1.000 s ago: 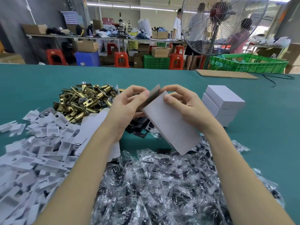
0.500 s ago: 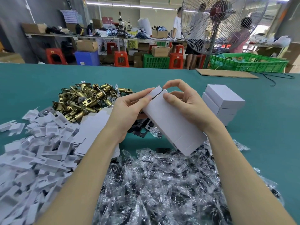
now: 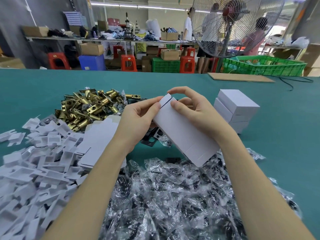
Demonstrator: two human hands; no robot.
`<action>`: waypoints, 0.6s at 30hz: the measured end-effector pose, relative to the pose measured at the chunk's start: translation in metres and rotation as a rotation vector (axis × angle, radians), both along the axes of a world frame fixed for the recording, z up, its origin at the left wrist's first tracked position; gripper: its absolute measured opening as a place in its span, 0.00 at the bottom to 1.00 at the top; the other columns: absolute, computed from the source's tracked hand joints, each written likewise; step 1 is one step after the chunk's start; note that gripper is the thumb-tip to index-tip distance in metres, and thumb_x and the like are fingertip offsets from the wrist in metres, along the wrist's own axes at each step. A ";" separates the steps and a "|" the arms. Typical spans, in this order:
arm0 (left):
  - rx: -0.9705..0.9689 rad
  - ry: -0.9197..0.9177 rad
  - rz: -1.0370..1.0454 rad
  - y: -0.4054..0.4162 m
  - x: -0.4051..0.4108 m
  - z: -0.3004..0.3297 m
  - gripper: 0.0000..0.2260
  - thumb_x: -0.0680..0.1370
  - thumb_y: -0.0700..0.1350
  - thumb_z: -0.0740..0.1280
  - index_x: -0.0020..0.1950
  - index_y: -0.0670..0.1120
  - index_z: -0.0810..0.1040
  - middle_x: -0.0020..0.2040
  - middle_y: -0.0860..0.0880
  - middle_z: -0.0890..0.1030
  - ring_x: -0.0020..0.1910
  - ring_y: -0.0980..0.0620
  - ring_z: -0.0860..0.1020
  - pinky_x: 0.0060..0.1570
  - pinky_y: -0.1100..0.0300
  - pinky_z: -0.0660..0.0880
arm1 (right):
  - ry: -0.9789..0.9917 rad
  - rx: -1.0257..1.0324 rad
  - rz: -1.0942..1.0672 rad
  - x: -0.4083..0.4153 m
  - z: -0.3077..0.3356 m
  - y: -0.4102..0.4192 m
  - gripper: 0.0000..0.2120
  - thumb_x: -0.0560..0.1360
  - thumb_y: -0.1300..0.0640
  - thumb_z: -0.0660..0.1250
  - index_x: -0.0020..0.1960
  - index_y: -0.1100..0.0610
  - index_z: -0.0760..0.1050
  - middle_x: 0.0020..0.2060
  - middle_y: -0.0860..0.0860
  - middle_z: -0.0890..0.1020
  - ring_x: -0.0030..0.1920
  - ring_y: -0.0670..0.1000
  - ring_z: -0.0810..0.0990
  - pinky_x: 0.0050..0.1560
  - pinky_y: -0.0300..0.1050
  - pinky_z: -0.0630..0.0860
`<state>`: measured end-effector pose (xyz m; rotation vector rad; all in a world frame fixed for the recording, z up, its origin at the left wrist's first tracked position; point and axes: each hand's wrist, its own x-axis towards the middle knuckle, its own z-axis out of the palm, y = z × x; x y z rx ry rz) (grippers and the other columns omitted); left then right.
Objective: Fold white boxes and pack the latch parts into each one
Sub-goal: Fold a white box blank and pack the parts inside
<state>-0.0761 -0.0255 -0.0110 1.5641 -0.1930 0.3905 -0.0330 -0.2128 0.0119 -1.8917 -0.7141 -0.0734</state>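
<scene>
— What's spread over that green counter [image 3: 52,87]?

— Nearest us, a big heap of clear plastic bags [image 3: 173,201] with dark parts inside. On the left, a drift of white card inserts [image 3: 34,170], and a stack of flat box blanks [image 3: 100,141] lying against it. Behind those, a pile of brass latches [image 3: 90,108]. Over on the right, finished white boxes [image 3: 237,108] stacked up, closed.

— And the box being worked on?

— Held above the counter in the middle, slanting down toward the bags: a long white box [image 3: 183,135], far end raised. The left hand [image 3: 136,120] grips it from the left, fingers curled round the side, thumb against the end flap. The right hand [image 3: 195,111] holds the other side, thumb pressed on the top face, forefinger arched over the flap's edge. Both sets of fingers are clamped on the box.

— Is the end flap shut?

— A dark slit shows beside it, so not fully seated.

— Anything under the hands?

— A few black plates [image 3: 152,137], partly hidden.
</scene>
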 end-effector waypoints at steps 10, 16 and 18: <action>0.078 0.029 0.007 0.006 0.001 0.000 0.09 0.81 0.42 0.70 0.52 0.55 0.86 0.48 0.52 0.88 0.48 0.57 0.84 0.51 0.50 0.84 | -0.039 -0.072 -0.012 0.001 -0.001 0.001 0.09 0.82 0.46 0.66 0.61 0.35 0.76 0.45 0.42 0.84 0.45 0.43 0.82 0.44 0.32 0.74; 0.067 0.050 0.024 0.007 0.001 0.000 0.09 0.81 0.43 0.70 0.49 0.56 0.87 0.47 0.51 0.88 0.47 0.54 0.85 0.49 0.49 0.85 | -0.076 -0.122 -0.018 0.001 0.002 0.002 0.09 0.83 0.46 0.65 0.60 0.35 0.76 0.41 0.38 0.83 0.42 0.41 0.80 0.42 0.31 0.72; 0.098 0.042 0.042 0.004 0.001 0.000 0.09 0.81 0.43 0.70 0.51 0.56 0.86 0.47 0.52 0.88 0.48 0.54 0.85 0.51 0.46 0.84 | -0.092 -0.135 -0.042 0.002 0.001 0.002 0.09 0.83 0.47 0.64 0.60 0.35 0.76 0.39 0.37 0.82 0.39 0.40 0.78 0.40 0.31 0.71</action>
